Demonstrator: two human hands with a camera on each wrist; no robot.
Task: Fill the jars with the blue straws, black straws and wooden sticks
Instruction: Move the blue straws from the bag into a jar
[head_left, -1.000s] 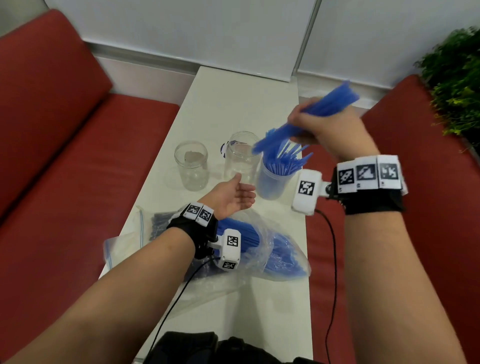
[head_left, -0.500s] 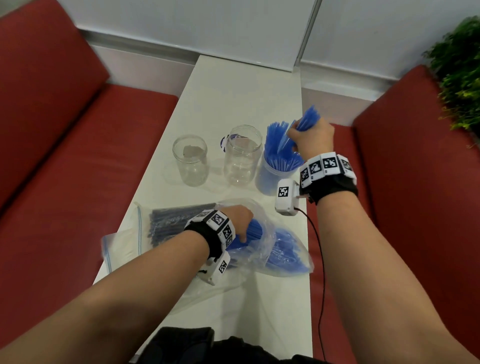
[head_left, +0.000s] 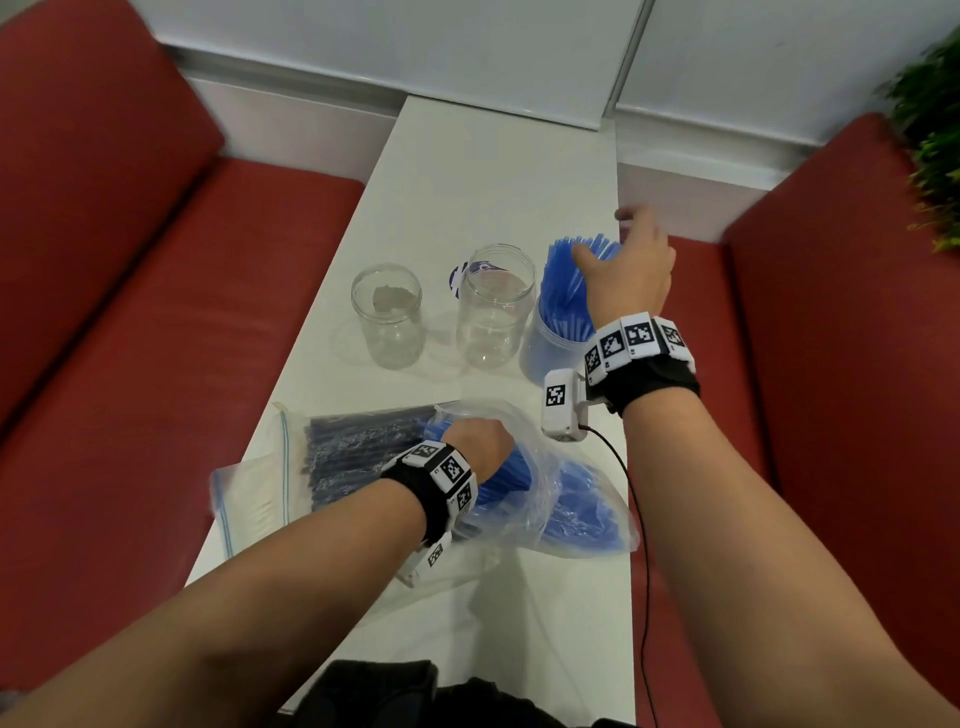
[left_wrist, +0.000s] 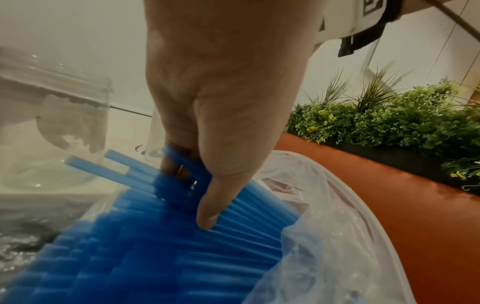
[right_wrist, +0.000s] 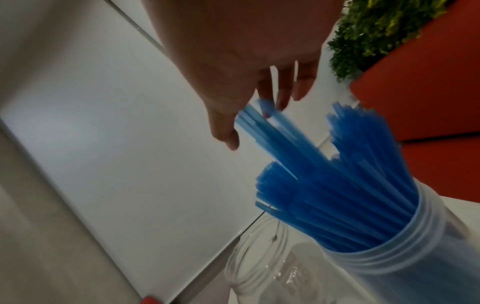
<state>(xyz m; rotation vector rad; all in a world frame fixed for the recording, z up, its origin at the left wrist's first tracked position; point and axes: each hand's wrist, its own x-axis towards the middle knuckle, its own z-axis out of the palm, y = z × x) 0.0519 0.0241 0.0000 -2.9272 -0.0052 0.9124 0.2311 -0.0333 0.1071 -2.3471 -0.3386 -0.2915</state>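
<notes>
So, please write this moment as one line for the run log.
left hand: grips blue straws inside plastic bag | right hand: open, fingers at straws in right jar | other two jars: no straws

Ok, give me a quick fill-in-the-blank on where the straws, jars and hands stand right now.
1. The jar nearest the right hand holds ____ straws.
2. The other two jars hold ____ straws.
3. The left hand reaches into the clear ____ of blue straws.
4. The black straws lie in a bag to the ____ of the left hand.

Missing words: blue; no; bag; left
</notes>
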